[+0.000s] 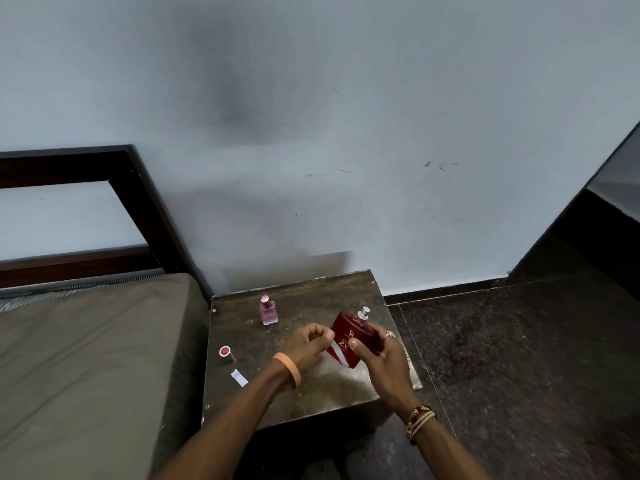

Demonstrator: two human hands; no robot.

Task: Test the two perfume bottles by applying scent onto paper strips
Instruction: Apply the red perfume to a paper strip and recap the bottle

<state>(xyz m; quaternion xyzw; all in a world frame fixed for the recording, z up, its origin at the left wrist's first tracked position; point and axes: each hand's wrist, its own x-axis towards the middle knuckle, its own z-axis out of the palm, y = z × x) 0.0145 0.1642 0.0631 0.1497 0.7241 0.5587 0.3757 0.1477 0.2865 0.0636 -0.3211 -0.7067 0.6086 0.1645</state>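
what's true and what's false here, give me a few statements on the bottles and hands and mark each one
1. The right hand grips the red rectangular perfume bottle. True.
2. The small pink glass perfume bottle lies on its side. False: it stands upright on the dark worn table.
3. The round red cap with a silver base sits on the table, off any bottle. True.
4. The left hand holds the pink bottle. False: it is beside the red bottle, well apart from the pink one.
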